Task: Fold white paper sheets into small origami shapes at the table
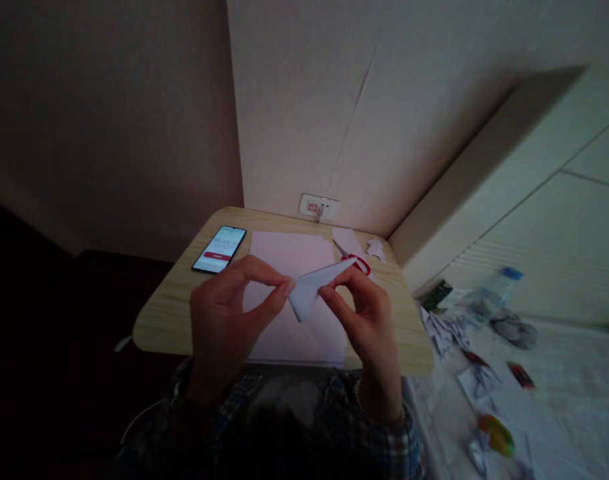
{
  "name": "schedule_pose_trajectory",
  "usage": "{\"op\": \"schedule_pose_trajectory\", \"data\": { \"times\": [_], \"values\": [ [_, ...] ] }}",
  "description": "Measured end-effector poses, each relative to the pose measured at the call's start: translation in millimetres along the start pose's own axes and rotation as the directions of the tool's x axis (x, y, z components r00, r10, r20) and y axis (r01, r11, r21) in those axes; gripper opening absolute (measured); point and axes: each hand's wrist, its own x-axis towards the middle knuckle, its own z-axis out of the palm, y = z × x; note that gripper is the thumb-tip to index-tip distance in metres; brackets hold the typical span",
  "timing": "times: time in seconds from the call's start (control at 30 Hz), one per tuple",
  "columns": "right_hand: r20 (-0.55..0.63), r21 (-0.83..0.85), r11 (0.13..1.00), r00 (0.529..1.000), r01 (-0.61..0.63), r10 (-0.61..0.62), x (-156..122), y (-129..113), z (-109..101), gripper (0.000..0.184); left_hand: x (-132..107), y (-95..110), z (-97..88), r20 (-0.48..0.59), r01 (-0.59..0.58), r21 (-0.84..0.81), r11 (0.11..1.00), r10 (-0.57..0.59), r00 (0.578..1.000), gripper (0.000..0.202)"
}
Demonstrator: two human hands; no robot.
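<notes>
A folded white paper piece (pixel 314 285) with a long pointed tip hangs above the small wooden table (pixel 171 310). My left hand (pixel 229 313) pinches its left edge with thumb and fingers. My right hand (pixel 367 317) pinches its right side. Both hands are raised a little over a flat pale pink sheet (pixel 294 257) that lies on the table.
A phone (pixel 219 249) with a lit screen lies at the table's back left. Red-handled scissors (pixel 355 260) and paper scraps (pixel 377 249) sit at the back right. A wall socket (pixel 318 207) is behind. On the right, a white surface holds a plastic bottle (pixel 494 293) and several paper bits.
</notes>
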Motion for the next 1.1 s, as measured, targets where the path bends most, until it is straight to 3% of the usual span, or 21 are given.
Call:
{"op": "schedule_pose_trajectory", "data": {
  "times": [0.2, 0.43, 0.63, 0.83, 1.1],
  "values": [
    [-0.01, -0.034, 0.999, 1.0, -0.001, 0.001, -1, -3, 2, 0.014, 3, -4, 0.5, 0.035, 0.08, -0.149, 0.986, -0.076, 0.997, 0.013],
    [-0.059, -0.003, 0.998, 0.997, 0.058, -0.058, -1, -5, 9, 0.012, 4, 3, 2.3, 0.11, 0.042, 0.017, 0.999, -0.043, 0.993, 0.014],
    [-0.156, 0.048, 0.992, 0.981, 0.119, -0.111, -4, -8, 19, 0.011, 0, -2, 6.1, 0.165, 0.195, -0.006, 0.981, -0.192, 0.967, 0.007],
    [-0.203, 0.134, 0.99, 0.979, 0.038, -0.01, -5, -6, 20, 0.013, -2, -1, 7.8, 0.162, 0.25, 0.003, 0.968, -0.247, 0.955, 0.005],
    [-0.203, 0.213, 0.977, 0.976, -0.03, 0.074, -5, -3, 24, 0.014, -1, 0, 6.9, 0.137, 0.216, 0.056, 0.975, -0.222, 0.965, 0.011]
  ]
}}
